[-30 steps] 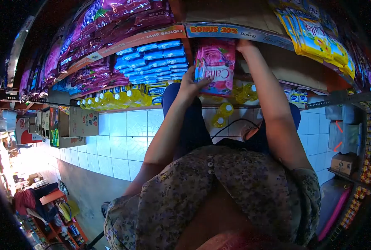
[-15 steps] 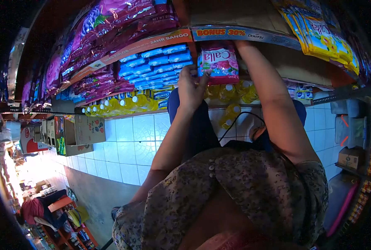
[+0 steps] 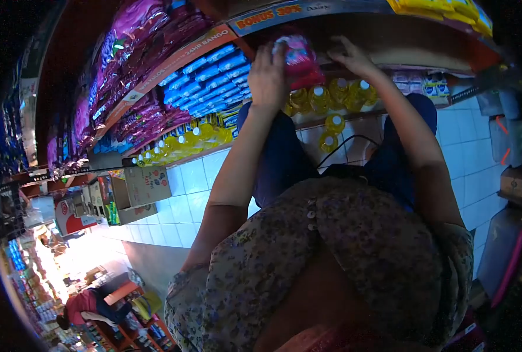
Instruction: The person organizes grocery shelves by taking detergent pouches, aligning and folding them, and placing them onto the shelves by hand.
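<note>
The pink packet (image 3: 301, 61) lies on the lower shelf, just right of the stacked blue packets (image 3: 211, 82). My left hand (image 3: 268, 79) rests against the packet's left side, with its fingers extended. To the right of the packet, my right hand (image 3: 352, 58) is held at the shelf opening, its fingers apart and nothing in them. Yellow bottles (image 3: 338, 94) with white caps stand below the shelf, and two more yellow bottles (image 3: 333, 124) are on the floor tiles between my knees.
Purple packets (image 3: 138, 58) fill the shelves at the left. Yellow packets (image 3: 448, 12) lie on the upper shelf at the right. An open cardboard box (image 3: 148, 185) sits on the floor at the left. Plastic bins and a brown box (image 3: 514, 185) stand at the far right.
The view has turned and shifted. The pink packet has gone back onto the shelf beside the blue packets. My right hand has come out from behind the packet into sight, with its fingers spread.
</note>
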`<action>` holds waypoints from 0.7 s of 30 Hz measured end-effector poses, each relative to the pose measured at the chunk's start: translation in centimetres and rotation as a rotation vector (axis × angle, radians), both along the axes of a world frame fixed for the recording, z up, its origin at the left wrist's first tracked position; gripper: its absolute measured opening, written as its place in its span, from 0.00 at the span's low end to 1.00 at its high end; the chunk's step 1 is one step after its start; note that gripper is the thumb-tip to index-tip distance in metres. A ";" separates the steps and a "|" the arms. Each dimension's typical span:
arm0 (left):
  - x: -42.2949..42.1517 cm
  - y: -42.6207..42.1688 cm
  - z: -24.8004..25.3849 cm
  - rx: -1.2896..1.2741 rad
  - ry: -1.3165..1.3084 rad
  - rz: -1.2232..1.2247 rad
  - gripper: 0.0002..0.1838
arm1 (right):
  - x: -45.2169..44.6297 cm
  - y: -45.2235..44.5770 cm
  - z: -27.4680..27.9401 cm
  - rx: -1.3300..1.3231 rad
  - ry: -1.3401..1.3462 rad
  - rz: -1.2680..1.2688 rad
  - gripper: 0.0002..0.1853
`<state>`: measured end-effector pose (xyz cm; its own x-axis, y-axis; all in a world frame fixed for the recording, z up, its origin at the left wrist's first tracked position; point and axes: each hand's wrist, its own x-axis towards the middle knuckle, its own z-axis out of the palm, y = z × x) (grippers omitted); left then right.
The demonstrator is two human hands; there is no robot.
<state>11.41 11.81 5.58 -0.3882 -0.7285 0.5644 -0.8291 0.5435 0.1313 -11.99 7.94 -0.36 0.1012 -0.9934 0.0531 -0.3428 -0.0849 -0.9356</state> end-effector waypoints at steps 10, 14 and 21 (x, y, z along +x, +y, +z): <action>-2.9 3.2 0.7 0.066 -0.236 0.058 0.42 | -8.3 3.8 -6.3 0.090 -0.044 -0.075 0.17; -2.7 1.0 0.7 0.067 -0.120 -0.015 0.42 | -9.0 4.3 -7.3 -0.032 0.176 -0.028 0.21; -5.6 -5.1 0.9 0.259 -0.443 0.181 0.38 | -9.1 5.5 -5.1 0.153 0.671 0.307 0.26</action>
<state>5.83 6.74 6.45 -0.4034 -0.8993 0.1686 -0.9129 0.3830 -0.1415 -21.07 13.44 -5.45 0.3371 -0.9065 -0.2541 -0.8250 -0.1544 -0.5437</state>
